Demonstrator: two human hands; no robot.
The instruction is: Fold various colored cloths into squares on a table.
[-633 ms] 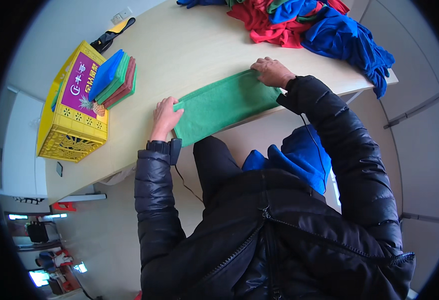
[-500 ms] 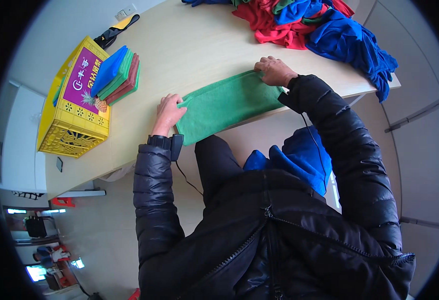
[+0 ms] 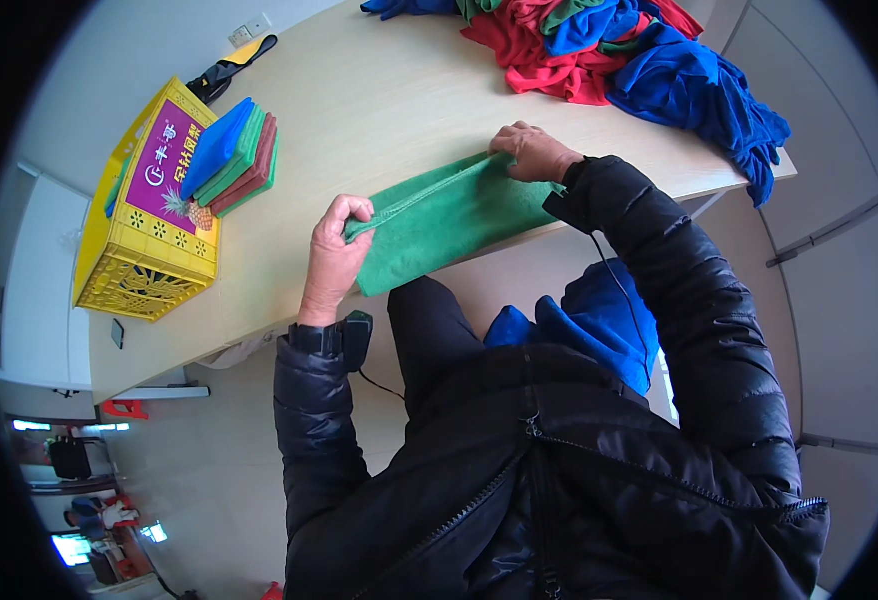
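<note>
A green cloth (image 3: pixel 459 218), folded into a long strip, lies along the table's near edge, and its front side hangs slightly over. My left hand (image 3: pixel 336 250) pinches the far left corner between thumb and fingers. At the far right corner, my right hand (image 3: pixel 536 153) grips the same edge. Between both hands that far edge is lifted and stands up toward me, with part of the cloth still flat behind it. Across my lap lies a blue cloth (image 3: pixel 589 325).
A heap of red, blue and green cloths (image 3: pixel 599 50) covers the table's far right. At left, folded cloths (image 3: pixel 234 160) lean in a stack against a yellow plastic crate (image 3: pixel 149 265). Behind the crate is a black and yellow strap (image 3: pixel 229 68); a phone (image 3: pixel 118 334) lies near the table's left edge.
Both hands have raised the green cloth's far edge and drawn it a little toward me. My left hand has turned more upright, its thumb and fingers closed on the corner.
</note>
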